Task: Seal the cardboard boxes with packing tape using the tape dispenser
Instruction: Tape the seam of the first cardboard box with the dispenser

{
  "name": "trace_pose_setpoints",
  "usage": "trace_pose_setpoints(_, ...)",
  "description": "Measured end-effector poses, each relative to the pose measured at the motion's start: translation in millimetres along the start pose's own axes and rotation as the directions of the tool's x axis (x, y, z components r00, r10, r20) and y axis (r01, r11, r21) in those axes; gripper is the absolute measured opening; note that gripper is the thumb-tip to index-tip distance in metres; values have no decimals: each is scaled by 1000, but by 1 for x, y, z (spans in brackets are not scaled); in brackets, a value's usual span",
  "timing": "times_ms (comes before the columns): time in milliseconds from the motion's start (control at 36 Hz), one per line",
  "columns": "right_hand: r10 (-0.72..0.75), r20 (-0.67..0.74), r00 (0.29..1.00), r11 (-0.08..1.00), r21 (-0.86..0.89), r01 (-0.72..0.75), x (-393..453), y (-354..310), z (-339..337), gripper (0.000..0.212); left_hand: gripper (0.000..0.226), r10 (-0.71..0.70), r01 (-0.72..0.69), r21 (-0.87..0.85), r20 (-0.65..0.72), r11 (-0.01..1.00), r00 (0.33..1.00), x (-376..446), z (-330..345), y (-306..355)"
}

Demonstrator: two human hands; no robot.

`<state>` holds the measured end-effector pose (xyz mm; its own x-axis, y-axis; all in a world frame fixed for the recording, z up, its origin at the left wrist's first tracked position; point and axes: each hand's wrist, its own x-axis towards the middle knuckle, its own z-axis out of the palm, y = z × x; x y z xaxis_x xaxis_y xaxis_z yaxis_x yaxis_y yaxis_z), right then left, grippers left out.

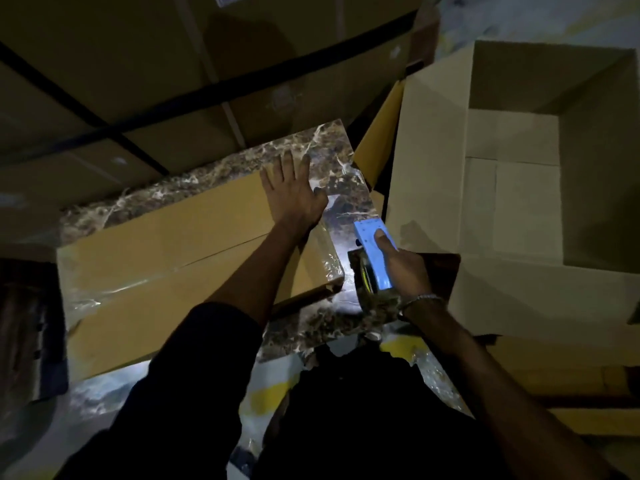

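Pressing flat with straight, spread fingers, the left hand (292, 195) lies open on the far right end of a long, flat cardboard box (166, 258), its fingertips reaching past the box edge toward the marbled brown counter (325, 147) beyond; clear packing tape (323, 244) shows as a glossy, crinkled band wrapped over the box end just below this hand, and another shiny strip (93, 296) runs along the box seam far out to the left of the forearm. Just to the right of that hand and nearer the person, the right hand (403, 268) grips a blue tape dispenser (374, 251), fingers curled round its handle and the thumb laid along its flat blue top; the dispenser's roll (365, 275) sits beside the near right corner of the long box, though whether it touches the cardboard cannot be told in the dim light. A thin bracelet (424, 299) circles the right wrist. Right of the right hand stands a large open carton (433, 161) with its flaps up and its inside bare. Beyond both hands rise stacked big cartons (138, 64) bound with black straps (242, 88). Dark sleeves cover the upper arms, and the counter is lit brightly between the two forearms
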<state>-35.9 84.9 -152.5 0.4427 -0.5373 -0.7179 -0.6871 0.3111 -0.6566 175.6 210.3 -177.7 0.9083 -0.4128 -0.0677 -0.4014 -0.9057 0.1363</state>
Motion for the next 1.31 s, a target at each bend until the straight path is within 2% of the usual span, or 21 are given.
trace_pose_setpoints(111, -132, 11, 991, 988, -84, 133, -6, -7, 21, 52, 79, -13, 13, -21, 13, 1000, 1000, 1, 1, -1)
trace_pose_setpoints(250, -252, 25, 967, 948, -194, 252, -7, -20, 41, 59, 70, 18, -24, -248, -29, 968, 999, -29, -11, -20)
trace_pose_setpoints(306, -284, 41, 958, 930, -231, 286, -9, -28, 47, 66, 65, 11, -26, -270, -59, 963, 998, -57, -14, -38)
trace_pose_setpoints(389, -360, 64, 931, 885, -294, 362, -8, -38, 60, 82, 57, -69, 40, -217, -128, 975, 989, -99, -15, -79)
trace_pose_setpoints(444, -417, 71, 906, 850, -322, 416, -8, -43, 68, 78, 52, -191, 158, -178, -190, 971, 963, -123, -13, -111)
trace_pose_setpoints(500, -466, 62, 883, 816, -354, 456, -5, -44, 77, 73, 51, -373, 346, -146, -248, 927, 894, -142, -15, -143)
trace_pose_setpoints(611, -554, -20, 832, 759, -422, 495, 0, -44, 93, 76, 57, -667, 651, -158, -266, 743, 696, -163, -21, -212)
trace_pose_setpoints(694, -553, -78, 829, 753, -473, 458, 3, -45, 99, 67, 88, -851, 821, -223, -121, 525, 512, -178, -26, -262)
trace_pose_setpoints(722, -546, -83, 834, 752, -488, 443, 6, -45, 101, 68, 98, -875, 850, -213, -73, 482, 478, -182, -27, -273)
trace_pose_setpoints(750, -539, -78, 839, 753, -492, 437, 8, -46, 103, 70, 104, -880, 859, -195, -51, 473, 473, -184, -29, -281)
trace_pose_setpoints(889, -524, -73, 849, 764, -481, 430, 8, -54, 115, 53, 100, -845, 829, -184, -14, 528, 535, -172, -40, -296)
trace_pose_setpoints(1028, -539, -130, 832, 748, -527, 403, 10, -76, 128, 57, 104, -820, 808, -208, 46, 551, 570, -158, -45, -300)
trace_pose_setpoints(1083, -572, -122, 811, 713, -562, 419, 12, -88, 130, 59, 104, -786, 781, -181, 60, 597, 615, -157, -46, -301)
trace_pose_setpoints(1194, -648, -122, 752, 626, -648, 435, 11, -110, 132, 72, 103, -660, 666, -100, 92, 739, 746, -166, -51, -301)
trace_pose_setpoints(1306, -738, -177, 652, 590, -639, 494, -16, -124, 152, 79, 101, -558, 564, -78, 81, 822, 826, -180, -53, -304)
